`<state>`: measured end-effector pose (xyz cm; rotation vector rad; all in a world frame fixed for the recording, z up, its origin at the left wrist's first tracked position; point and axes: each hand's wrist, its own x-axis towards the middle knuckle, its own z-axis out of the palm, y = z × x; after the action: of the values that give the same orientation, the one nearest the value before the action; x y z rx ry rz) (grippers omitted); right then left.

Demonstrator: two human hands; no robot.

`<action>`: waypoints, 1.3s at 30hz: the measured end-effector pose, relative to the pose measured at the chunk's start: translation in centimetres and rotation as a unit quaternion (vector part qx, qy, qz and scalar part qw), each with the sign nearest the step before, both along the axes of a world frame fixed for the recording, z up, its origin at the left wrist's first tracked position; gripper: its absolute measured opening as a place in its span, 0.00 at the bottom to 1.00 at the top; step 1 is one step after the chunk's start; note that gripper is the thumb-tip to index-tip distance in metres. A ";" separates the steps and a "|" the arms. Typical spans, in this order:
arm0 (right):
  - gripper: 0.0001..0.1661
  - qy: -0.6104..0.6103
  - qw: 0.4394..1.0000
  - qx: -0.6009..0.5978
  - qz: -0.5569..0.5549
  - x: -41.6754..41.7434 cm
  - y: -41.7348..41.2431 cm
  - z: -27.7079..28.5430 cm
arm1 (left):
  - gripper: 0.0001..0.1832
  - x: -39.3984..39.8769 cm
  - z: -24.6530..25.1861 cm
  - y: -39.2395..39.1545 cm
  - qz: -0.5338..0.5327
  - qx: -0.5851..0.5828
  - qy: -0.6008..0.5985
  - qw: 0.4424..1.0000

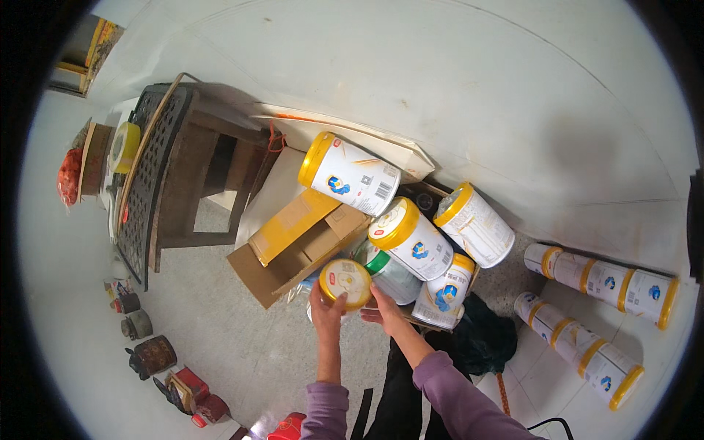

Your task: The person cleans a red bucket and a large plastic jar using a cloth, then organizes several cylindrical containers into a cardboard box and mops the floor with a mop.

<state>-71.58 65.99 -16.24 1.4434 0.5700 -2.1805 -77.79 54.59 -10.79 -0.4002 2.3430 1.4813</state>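
My left hand (328, 311) grips a milk-powder tin with a gold lid (345, 283), its thumb over the lid's near edge. Right beside that tin is my right hand (388, 312), fingers apart; whether they touch it is unclear. Just beyond, a green-lidded container (388, 272) leans among white tins. A gold-lidded tin (418, 242) lies tilted over it, and another tin (352, 175) lies farther back. To the right are a tilted tin (476, 225) and a smaller one (446, 291). An open cardboard box (300, 256) tips beside them.
Two rows of stacked tins (602, 283) (580, 349) stand at right. A dark bag (487, 333) sits near my legs. At left is a wooden stand (184, 187) with a black perforated panel (159, 159) and a tape roll (125, 147). Pots (153, 356) line the left wall.
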 end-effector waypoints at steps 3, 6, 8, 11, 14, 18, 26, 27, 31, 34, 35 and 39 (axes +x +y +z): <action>0.33 0.063 0.996 0.023 0.064 -0.3 -0.8 0.6 | 0.36 2.6 -0.2 -1.1 0.016 0.022 0.021 0.999; 0.28 0.114 0.989 0.038 0.081 2.3 0.3 1.8 | 0.36 5.1 1.4 -0.3 0.029 0.045 0.037 0.998; 0.26 0.135 0.985 0.051 0.100 3.7 0.4 5.6 | 0.38 7.8 3.6 -1.6 0.007 0.007 0.062 0.998; 0.25 0.145 0.981 0.059 0.116 6.3 2.1 11.3 | 0.39 9.4 11.9 -0.2 -0.021 -0.010 0.055 0.998; 0.25 0.186 0.973 0.078 0.110 5.4 3.3 18.4 | 0.40 9.0 20.1 1.0 -0.023 0.019 0.106 0.994; 0.25 0.265 0.957 0.098 0.063 1.2 3.4 20.6 | 0.38 4.9 23.8 2.0 -0.073 -0.011 0.221 0.972; 0.25 0.297 0.950 0.097 -0.011 -1.0 8.3 19.1 | 0.33 -4.3 10.8 2.8 -0.126 0.078 0.072 0.986; 0.24 0.298 0.948 0.113 0.007 0.9 9.4 19.4 | 0.32 -5.2 7.9 0.7 -0.183 0.038 0.051 0.981; 0.21 0.233 0.952 0.191 0.063 12.1 16.4 18.8 | 0.31 -5.7 4.0 2.8 -0.229 -0.009 -0.058 0.972; 0.19 0.111 0.969 0.221 -0.010 23.9 19.7 17.9 | 0.30 -3.4 5.1 4.8 -0.214 -0.006 -0.100 0.972; 0.23 0.070 0.966 0.245 -0.050 27.8 20.2 17.5 | 0.29 -3.1 4.7 5.1 -0.210 0.016 -0.115 0.971; 0.21 -0.122 0.947 0.265 -0.137 41.1 20.0 18.9 | 0.23 1.4 4.0 7.6 -0.200 0.056 -0.202 0.957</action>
<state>-30.46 86.00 2.66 2.1523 0.9637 -2.0885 -76.36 62.20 -6.81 -0.1619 1.8720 1.1987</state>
